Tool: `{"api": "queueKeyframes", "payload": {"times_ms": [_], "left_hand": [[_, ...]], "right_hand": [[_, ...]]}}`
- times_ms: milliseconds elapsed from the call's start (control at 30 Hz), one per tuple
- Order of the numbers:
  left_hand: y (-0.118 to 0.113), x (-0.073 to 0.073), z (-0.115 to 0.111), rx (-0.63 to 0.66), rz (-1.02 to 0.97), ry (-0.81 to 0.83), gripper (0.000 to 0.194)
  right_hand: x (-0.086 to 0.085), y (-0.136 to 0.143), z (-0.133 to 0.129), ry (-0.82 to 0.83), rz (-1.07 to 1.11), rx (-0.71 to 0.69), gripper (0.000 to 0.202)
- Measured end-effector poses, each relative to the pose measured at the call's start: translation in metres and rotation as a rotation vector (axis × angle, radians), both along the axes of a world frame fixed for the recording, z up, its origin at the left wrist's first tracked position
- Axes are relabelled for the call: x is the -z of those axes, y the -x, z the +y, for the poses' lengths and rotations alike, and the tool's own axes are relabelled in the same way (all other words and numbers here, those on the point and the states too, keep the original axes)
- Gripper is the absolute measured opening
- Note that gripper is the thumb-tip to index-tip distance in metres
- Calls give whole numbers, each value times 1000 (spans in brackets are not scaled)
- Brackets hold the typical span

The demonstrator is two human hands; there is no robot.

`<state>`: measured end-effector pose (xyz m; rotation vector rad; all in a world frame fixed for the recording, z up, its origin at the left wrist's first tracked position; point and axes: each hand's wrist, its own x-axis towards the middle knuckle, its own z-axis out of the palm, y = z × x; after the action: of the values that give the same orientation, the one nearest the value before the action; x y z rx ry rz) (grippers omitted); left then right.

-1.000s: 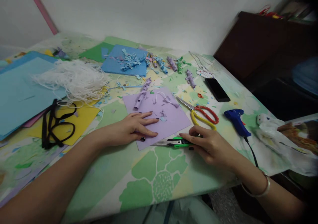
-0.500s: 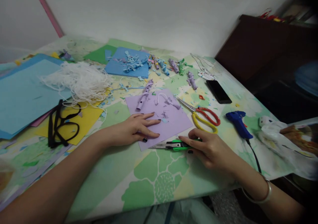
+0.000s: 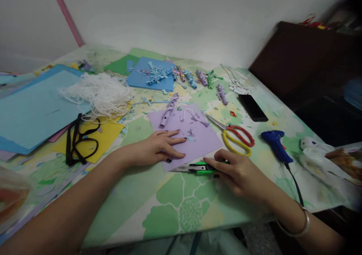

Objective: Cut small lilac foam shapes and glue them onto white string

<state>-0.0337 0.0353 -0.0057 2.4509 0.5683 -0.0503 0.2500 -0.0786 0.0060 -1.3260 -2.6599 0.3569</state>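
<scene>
My left hand (image 3: 161, 146) lies flat with spread fingers on the lower left of a purple paper sheet (image 3: 199, 144). In my right hand (image 3: 234, 170) is a green and black utility knife (image 3: 202, 167), its blade pointing left along the sheet's near edge. On the sheet rest a bent white cord (image 3: 187, 111) with a purple paper piece at its end and some small scraps. A rolled purple paper tube (image 3: 169, 111) with dark spots overlaps the sheet's far left corner. Scissors (image 3: 229, 132) with red and yellow handles lie right of the sheet, just beyond my right hand.
To the left are a heap of white string (image 3: 98, 96), black-framed glasses (image 3: 82, 142) and blue sheets (image 3: 39, 104). Farther back, blue paper (image 3: 135, 80) holds cut scraps. On the right lie a phone (image 3: 253, 107), a blue glue gun (image 3: 275, 145) with its cord, and a plastic bag (image 3: 319, 161).
The whole view has shifted slightly, so things appear a little farther right and lower. Both hands keep nearly the same places on the sheet and the knife.
</scene>
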Motion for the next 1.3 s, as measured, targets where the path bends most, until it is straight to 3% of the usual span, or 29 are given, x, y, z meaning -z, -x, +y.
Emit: {"api": "queueKeyframes", "payload": {"times_ms": [333,800,967,1167,1300], "left_hand": [[-2,-3,-1,0,24,-9,52],[3,3,1,-2,-46,16,52],[6,2,4,-37,-141,87,56],[3,-2,-7,-214,-134,140,44],[0,-4,-13,-193,-113,139,23]], "right_hand": [[-1,5,1,10,-6,-23,49],[-3,4,-9,45,16,-3,50],[-2,-9,-13,-32,67,84,45],[-3,-27,-18,-190,87,225,41],[3,-34,-18,-214,12,316,39]]}}
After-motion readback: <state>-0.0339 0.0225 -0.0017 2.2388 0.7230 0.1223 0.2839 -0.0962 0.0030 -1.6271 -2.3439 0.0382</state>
